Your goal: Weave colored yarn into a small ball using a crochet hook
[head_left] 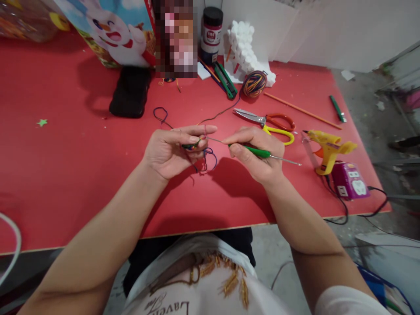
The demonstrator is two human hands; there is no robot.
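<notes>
My left hand (175, 151) pinches a small multicoloured crochet piece (192, 144), with strands of yarn looped around its fingers and hanging below. A crochet hook (259, 152) with a green handle and thin metal ends is gripped in my right hand (256, 151). The hook's left tip reaches the yarn at my left fingertips; whether it sits inside a loop is too small to tell. From the piece, a dark yarn strand runs up and right to a multicoloured yarn ball (254, 83) on the red table (82, 175).
Scissors (265, 122) lie beyond my right hand. Farther right are a yellow glue gun (328, 148), a purple box (351, 180) with cables and an orange stick (303, 110). A green cutter (225, 81), dark jar (211, 37) and black case (130, 92) stand or lie behind.
</notes>
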